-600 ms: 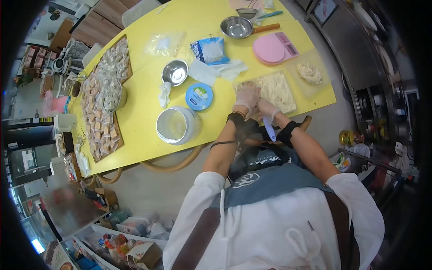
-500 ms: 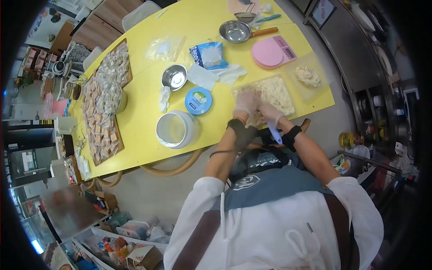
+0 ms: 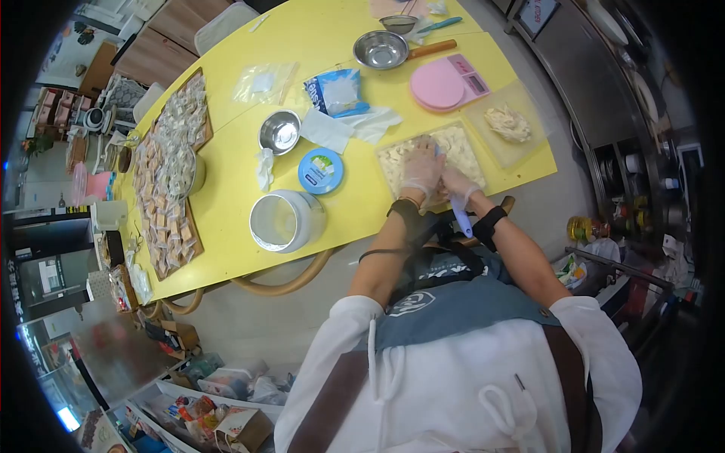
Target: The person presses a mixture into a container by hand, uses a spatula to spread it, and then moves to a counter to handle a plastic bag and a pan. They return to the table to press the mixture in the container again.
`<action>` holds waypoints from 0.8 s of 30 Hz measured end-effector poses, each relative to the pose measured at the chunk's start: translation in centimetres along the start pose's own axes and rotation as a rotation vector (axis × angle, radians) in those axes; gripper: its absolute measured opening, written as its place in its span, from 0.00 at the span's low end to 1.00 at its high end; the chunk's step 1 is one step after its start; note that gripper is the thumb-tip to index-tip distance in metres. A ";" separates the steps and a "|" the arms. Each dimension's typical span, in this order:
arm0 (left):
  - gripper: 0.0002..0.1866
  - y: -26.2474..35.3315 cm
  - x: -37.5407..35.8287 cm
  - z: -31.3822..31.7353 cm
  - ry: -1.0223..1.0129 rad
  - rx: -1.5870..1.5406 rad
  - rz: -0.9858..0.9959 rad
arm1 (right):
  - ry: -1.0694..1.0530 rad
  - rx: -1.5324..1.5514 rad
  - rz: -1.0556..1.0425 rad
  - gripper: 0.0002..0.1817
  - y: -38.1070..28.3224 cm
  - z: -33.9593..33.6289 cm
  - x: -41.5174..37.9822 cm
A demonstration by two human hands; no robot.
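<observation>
A shallow rectangular tray (image 3: 387, 176) filled with a pale, lumpy mixture (image 3: 455, 143) is at the table's front right. My left hand (image 3: 423, 164), in a clear plastic glove, lies over the mixture with its fingers stretched forward. Close beside it, my right hand (image 3: 458, 183), also gloved, is closed around a spatula with a lavender handle (image 3: 461, 219). The handle points back toward my body. A bit of blue shows by the left fingertips; the rest of the blade is hidden. Right of the tray, a pale clump (image 3: 507, 123) sits on a translucent sheet or lid (image 3: 521, 153).
Behind the tray is a pink scale (image 3: 438, 84). To the left are a white tub (image 3: 288, 221), a blue lid (image 3: 321, 171), a steel bowl (image 3: 279, 132), paper towels (image 3: 326, 130) and a blue-white packet (image 3: 336, 92). Farther left, boards (image 3: 198, 215) carry many wrapped pieces.
My left hand has gone from blurred motion with bent fingers to lying stretched out farther forward over the mixture. The right hand still holds the spatula. The view has shifted slightly.
</observation>
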State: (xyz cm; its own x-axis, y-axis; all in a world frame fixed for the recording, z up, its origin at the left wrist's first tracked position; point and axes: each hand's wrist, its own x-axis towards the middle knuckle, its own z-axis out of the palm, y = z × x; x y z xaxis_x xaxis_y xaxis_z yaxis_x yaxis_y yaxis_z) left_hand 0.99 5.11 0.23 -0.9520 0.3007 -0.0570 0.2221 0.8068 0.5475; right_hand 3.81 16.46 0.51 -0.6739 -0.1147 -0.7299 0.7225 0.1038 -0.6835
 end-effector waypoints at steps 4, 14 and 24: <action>0.22 -0.7 1.8 -1.0 -0.224 0.054 -0.004 | -0.064 0.113 0.145 0.10 -1.7 -0.2 -0.6; 0.21 -3.0 -2.5 2.0 0.256 0.062 0.021 | -0.036 -0.753 -0.333 0.14 -0.1 0.8 1.1; 0.21 -1.4 -8.2 -3.9 0.516 -0.282 -0.135 | -0.038 -1.180 -0.596 0.13 3.0 -4.4 0.8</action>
State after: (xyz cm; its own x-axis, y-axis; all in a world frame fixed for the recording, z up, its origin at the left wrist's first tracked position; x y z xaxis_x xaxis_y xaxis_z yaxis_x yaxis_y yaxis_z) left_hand 7.68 -0.49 3.13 -0.9629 -0.1375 0.2322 0.0948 0.6332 0.7682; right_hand 4.74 21.01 -2.15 -0.8207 -0.4677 -0.3281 -0.2614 0.8181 -0.5123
